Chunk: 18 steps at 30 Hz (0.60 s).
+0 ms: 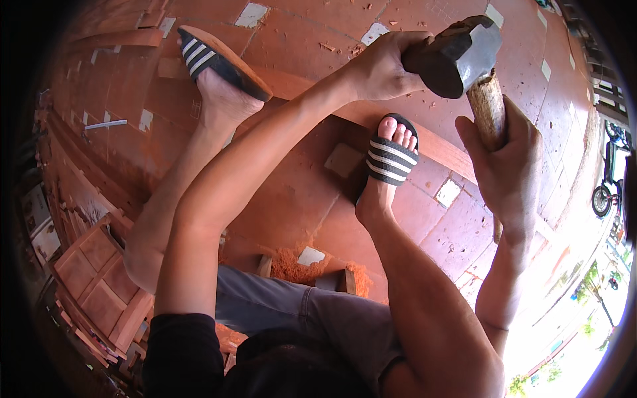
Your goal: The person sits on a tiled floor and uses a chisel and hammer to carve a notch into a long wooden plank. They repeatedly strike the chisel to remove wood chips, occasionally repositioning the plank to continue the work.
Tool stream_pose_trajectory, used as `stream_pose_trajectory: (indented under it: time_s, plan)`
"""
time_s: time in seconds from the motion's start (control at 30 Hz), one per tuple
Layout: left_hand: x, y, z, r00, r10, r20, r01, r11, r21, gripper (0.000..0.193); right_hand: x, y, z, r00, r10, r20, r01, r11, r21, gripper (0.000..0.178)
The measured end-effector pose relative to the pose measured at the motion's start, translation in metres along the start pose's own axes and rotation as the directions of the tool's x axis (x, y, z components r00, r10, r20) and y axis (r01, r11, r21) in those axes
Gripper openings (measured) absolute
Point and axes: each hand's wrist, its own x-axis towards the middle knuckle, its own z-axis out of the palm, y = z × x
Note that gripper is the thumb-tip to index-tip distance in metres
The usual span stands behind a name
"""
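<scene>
Upper right: right hand [514,162] fingers encircle wooden handle [488,109]; left hand [388,65], partly hidden, apparently clasps hammer head [458,58], supporting weight.

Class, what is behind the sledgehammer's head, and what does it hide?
Reddish tiled floor shows around the sledgehammer's head; the patch directly behind is covered, as is part of the left hand gripping it.

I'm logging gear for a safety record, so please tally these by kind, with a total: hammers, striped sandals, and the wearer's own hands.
Grey metal hammer with a wooden handle: 1
Black slide sandals with white stripes: 2
Left hand and right hand, both bare: 2
Total: 5
</scene>
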Motion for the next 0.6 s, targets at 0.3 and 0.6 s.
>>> stream_pose_trajectory:
  time_s: [0.3,0.6]
  plan:
    - [-0.004,0.000,0.004,0.998,0.052,-0.043,-0.049,0.997,0.061,0.017,-0.002,0.003,-0.002,1.000,-0.004,-0.019,0.005,1.000,0.018,0.027]
    - [-0.025,0.007,-0.007,0.987,-0.157,0.043,0.159,0.987,-0.030,0.031,-0.001,-0.006,-0.007,0.998,-0.027,-0.063,0.028,1.000,0.012,0.026]
